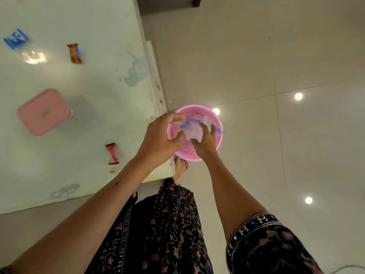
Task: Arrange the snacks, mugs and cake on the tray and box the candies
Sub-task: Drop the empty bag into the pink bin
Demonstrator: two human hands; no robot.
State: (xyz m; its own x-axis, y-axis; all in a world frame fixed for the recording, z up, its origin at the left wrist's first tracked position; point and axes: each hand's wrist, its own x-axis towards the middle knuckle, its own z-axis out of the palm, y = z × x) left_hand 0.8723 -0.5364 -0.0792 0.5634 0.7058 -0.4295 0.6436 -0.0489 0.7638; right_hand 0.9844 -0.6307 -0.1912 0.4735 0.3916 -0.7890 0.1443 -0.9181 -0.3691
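Both hands meet over a pink plastic basin point(218, 142) on the floor beside the table's corner. My left hand point(161, 139) and my right hand point(205, 142) together grip a clear plastic wrapper with blue edging point(192, 128) above the basin. On the table lie a closed pink box point(42, 111), a red candy point(112, 153), a brown and orange candy point(75, 53) and a blue snack packet point(16, 38).
The pale green table point(88, 91) fills the left side, its right edge running down to a corner near my left wrist. Glossy beige floor tiles point(276, 66) spread to the right. My bare foot point(181, 167) stands beside the basin. Dark furniture legs stand at the top.
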